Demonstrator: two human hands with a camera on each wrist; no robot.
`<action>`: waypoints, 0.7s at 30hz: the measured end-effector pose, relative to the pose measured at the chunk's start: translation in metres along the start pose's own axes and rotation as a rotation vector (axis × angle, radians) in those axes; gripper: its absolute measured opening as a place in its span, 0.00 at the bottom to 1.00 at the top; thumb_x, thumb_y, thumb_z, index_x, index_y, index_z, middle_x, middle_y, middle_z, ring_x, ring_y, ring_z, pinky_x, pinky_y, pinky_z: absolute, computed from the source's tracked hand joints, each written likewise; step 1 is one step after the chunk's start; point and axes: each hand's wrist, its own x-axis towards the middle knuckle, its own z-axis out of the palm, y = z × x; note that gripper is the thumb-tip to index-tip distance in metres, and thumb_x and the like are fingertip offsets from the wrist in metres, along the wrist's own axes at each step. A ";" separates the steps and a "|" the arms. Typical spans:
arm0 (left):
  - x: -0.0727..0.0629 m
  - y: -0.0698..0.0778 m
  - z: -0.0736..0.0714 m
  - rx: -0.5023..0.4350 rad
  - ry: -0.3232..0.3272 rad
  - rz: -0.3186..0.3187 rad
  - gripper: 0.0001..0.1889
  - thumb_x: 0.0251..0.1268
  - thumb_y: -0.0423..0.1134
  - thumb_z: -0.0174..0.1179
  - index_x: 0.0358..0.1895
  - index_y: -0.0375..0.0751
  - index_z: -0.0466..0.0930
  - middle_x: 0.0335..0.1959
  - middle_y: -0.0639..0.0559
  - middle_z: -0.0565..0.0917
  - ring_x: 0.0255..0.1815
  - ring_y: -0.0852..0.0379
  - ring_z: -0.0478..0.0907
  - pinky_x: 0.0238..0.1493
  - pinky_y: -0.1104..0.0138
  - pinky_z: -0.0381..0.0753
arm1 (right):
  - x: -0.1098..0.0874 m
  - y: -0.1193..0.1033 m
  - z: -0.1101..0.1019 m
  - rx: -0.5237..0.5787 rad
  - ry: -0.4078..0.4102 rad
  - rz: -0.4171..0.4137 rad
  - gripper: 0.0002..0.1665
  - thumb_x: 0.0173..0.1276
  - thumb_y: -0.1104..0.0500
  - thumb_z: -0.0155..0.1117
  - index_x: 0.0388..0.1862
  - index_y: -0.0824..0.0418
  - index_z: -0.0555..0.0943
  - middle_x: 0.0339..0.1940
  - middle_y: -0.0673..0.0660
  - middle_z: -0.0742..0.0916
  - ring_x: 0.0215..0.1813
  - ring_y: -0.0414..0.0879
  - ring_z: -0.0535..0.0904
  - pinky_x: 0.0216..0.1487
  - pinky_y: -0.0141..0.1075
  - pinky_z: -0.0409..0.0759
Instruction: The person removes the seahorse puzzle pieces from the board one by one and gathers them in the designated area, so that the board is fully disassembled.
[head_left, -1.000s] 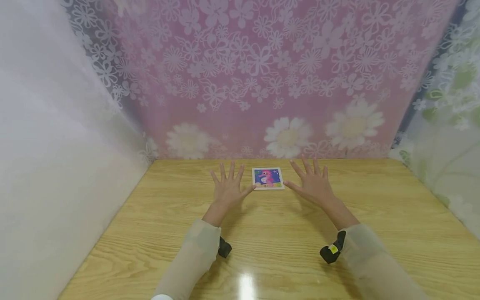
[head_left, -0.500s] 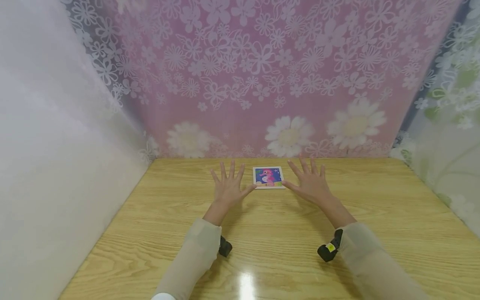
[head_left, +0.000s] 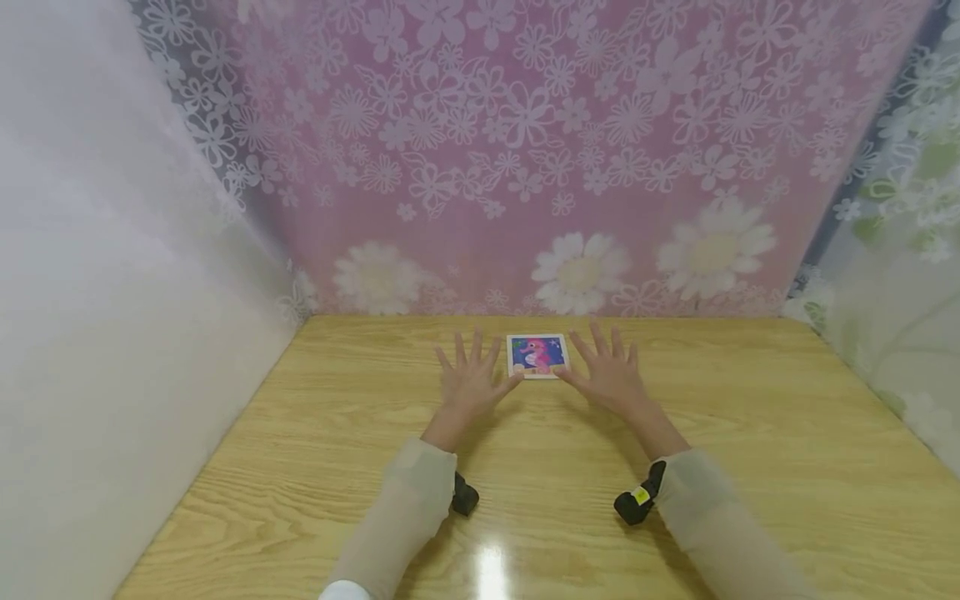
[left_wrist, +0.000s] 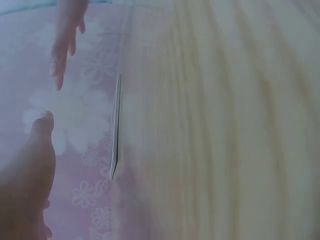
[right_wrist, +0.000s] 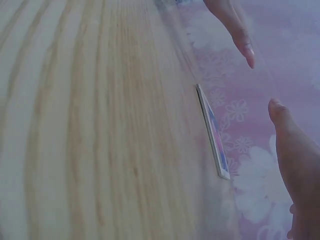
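A flat square picture [head_left: 537, 355] of a pink seahorse on blue, with a white border, lies near the back of the table. To its left, my left hand [head_left: 469, 385] is held with fingers spread and thumb pointing at its lower left corner. My right hand [head_left: 613, 382] mirrors this on the other side, its thumb overlapping the lower right corner in the head view. Seen edge-on in the left wrist view, the picture [left_wrist: 116, 127] is thin and apart from the left thumb. The right wrist view shows a gap between the picture [right_wrist: 214, 135] and the right thumb too.
A wood-grain table [head_left: 360, 533] spreads under both arms. Behind it hangs a pink floral cloth [head_left: 465, 150]. A pale wall [head_left: 112, 275] bounds the left side, and a white leafy cloth [head_left: 907, 333] the right. Black wrist cameras [head_left: 634, 505] sit at both cuffs.
Both hands have moved inward, the left to the right and the right to the left, so they are closer together around the picture. The picture has stayed on the table.
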 end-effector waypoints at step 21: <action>0.030 -0.003 0.050 -0.146 0.002 0.053 0.36 0.63 0.69 0.32 0.72 0.57 0.52 0.72 0.44 0.50 0.69 0.34 0.39 0.58 0.35 0.37 | 0.010 0.010 0.049 0.109 -0.051 0.008 0.47 0.64 0.28 0.39 0.74 0.53 0.53 0.73 0.65 0.51 0.69 0.69 0.39 0.61 0.64 0.34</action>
